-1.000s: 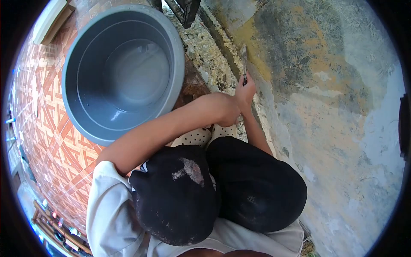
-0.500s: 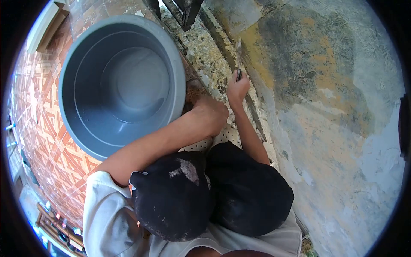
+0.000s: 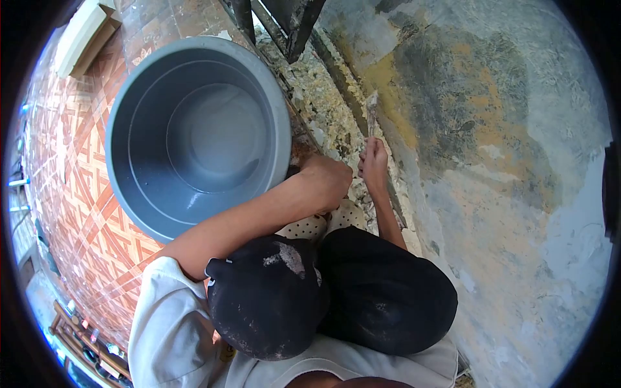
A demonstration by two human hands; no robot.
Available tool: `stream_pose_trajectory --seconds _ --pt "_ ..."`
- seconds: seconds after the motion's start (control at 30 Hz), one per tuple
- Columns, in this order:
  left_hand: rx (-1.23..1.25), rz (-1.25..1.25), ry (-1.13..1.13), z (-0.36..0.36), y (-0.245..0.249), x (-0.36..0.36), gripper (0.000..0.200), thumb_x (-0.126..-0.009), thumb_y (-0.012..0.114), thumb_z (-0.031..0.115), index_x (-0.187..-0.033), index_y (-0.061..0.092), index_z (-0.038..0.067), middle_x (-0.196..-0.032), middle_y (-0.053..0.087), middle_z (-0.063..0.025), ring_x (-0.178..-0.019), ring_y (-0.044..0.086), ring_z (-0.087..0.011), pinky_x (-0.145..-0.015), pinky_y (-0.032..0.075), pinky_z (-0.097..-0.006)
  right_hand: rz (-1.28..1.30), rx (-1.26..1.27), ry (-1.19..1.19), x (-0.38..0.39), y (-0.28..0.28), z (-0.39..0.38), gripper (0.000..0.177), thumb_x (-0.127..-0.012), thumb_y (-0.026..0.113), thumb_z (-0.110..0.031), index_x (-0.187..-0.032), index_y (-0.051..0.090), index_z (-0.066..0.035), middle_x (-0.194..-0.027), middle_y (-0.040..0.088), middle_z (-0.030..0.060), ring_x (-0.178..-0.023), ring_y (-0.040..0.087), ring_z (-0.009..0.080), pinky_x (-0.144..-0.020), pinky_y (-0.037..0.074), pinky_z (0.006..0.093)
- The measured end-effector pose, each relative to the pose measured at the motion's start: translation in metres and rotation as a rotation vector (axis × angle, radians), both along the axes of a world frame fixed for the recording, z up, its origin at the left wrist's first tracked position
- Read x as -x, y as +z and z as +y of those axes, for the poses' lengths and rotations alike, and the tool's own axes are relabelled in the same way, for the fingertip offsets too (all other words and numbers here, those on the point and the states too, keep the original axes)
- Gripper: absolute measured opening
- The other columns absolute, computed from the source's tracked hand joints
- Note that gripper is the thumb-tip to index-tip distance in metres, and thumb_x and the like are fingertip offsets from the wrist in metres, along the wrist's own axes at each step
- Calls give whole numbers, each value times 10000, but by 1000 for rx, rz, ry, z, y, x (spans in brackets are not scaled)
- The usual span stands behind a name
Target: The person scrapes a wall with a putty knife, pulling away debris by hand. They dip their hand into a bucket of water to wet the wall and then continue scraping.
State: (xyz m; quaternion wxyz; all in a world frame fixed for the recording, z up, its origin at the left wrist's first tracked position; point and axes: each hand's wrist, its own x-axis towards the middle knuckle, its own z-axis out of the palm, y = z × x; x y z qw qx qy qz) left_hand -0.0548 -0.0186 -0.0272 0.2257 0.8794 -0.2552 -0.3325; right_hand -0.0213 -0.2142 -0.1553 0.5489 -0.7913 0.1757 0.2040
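My right hand (image 3: 374, 163) is closed around the handle of a scraper (image 3: 372, 110). Its narrow blade points away from me, with a pale, smeared tip beside the groove at the foot of the wall. My left hand (image 3: 328, 183) is curled into a fist above my shoes, next to the basin's rim; its fingers face down, so what they hold, if anything, is hidden. Beneath both hands runs a rough, crumbly strip of broken plaster (image 3: 323, 107) between the tiled floor and the wall.
A large grey plastic basin (image 3: 282, 123), with cloudy liquid at its bottom, stands at my left on the patterned tile floor (image 3: 77, 174). Dark metal legs (image 3: 304, 29) rise at the far end. The stained, patchy wall (image 3: 453, 194) borders my right side. My spotted shoes (image 3: 309, 227) are below.
My right hand has drawn back slightly toward me with the scraper, and less of the tool's dark handle shows. The whole view has shifted a little; my left hand stays beside the basin.
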Motion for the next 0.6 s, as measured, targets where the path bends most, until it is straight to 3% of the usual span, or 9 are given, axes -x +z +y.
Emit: stream_pose_trajectory --seconds 0.07,0.17,0.27,0.57,0.6 --pt "9 -73 20 0 -7 5 382 -834 651 342 -1007 618 2 -845 681 -167 -838 671 -356 -751 528 -452 -300 322 222 -7 -18 -2 368 -997 461 -346 -982 550 11 -709 584 142 -555 540 279 -567 456 378" --pt "9 -1 -44 0 -8 2 382 -851 640 334 -1042 608 4 -876 677 -181 -861 667 -359 -746 533 -452 -284 500 200 -29 18 20 345 -963 505 -261 -1074 604 51 -844 637 253 -756 606 419 -730 464 452" --pt "-63 165 -99 2 28 -12 366 -879 614 308 -1072 595 -3 -904 668 -195 -893 658 -361 -750 532 -451 -292 599 402 -57 17 27 329 -961 493 -235 -1064 610 56 -867 638 287 -828 612 453 -737 466 484" --pt "9 79 -74 6 17 -6 373 -901 587 297 -1113 585 -10 -920 661 -208 -925 648 -365 -781 520 -454 -408 701 343 -47 28 26 338 -962 494 -239 -1181 593 0 -828 629 301 -834 615 460 -741 472 518" --pt "-1 84 -46 6 17 -5 354 -860 620 265 -1099 606 4 -952 669 -191 -946 652 -344 -790 525 -438 -375 722 355 -46 28 26 344 -962 494 -242 -1195 586 -7 -821 627 300 -828 615 460 -737 472 518"
